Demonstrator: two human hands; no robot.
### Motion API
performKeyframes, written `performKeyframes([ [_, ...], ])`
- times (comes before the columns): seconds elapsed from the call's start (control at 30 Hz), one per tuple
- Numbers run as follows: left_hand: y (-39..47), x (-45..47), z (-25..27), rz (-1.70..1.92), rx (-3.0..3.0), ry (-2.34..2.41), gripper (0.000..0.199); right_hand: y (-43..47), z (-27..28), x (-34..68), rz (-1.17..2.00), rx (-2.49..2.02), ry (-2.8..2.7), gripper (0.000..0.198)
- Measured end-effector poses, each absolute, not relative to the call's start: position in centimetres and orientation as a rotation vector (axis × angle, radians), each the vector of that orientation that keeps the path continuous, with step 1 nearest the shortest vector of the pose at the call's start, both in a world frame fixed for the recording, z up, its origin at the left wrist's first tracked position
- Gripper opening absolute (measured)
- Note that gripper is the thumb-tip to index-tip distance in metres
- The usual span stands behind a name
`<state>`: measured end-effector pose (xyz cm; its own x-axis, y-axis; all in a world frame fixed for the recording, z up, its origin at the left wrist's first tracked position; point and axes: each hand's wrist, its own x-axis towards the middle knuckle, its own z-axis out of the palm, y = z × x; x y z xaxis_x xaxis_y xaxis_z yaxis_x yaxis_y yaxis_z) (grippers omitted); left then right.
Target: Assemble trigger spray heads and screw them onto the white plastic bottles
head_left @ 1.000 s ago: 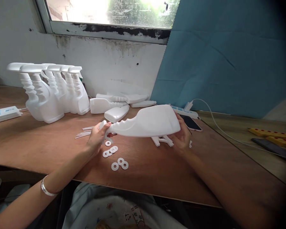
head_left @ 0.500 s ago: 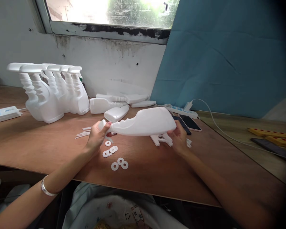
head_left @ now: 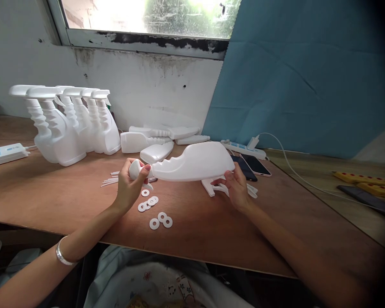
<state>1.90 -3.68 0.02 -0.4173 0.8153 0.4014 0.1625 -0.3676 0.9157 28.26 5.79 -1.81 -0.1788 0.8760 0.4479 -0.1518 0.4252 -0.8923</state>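
A white spray bottle [head_left: 195, 162] lies sideways in the air above the table, its base toward the right. My left hand [head_left: 128, 182] is closed around the trigger sprayer head [head_left: 135, 169] at the bottle's neck; the trigger pokes out below the fingers. At the other end, my right hand [head_left: 237, 186] grips the lower corner of the base between thumb and fingers. Loose white washers [head_left: 152, 201] lie on the table under the bottle. White trigger sprayer parts [head_left: 208, 188] rest beside my right hand, partly hidden by it. Thin white tubes [head_left: 111, 179] lie behind my left hand.
Several assembled spray bottles [head_left: 66, 132] stand at the left. Bottles without heads [head_left: 157, 152] lie by the wall. Power strips [head_left: 6, 154] sit at the left and back right. Phones [head_left: 255, 164] lie right of the bottle, and a white cable [head_left: 285, 160] runs rightward.
The bottle has shifted slightly left and up. My left hand has turned, so more of the sprayer head shows. My right hand's fingers have changed position at the base.
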Motion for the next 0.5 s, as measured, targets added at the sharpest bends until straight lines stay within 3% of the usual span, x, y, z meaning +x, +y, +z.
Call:
performKeyframes([
  [0.23, -4.1, 2.7, -0.2, 1.687, 1.322, 1.356, 0.028, 5.2, -1.1, 27.5, 1.2, -0.65, -1.246, 0.029],
  [0.5, -4.6, 3.4, 1.4, 1.485, 0.801, 1.239, 0.022, 5.2, -1.0, 27.3, 1.192, -0.647, -1.18, 0.028],
])
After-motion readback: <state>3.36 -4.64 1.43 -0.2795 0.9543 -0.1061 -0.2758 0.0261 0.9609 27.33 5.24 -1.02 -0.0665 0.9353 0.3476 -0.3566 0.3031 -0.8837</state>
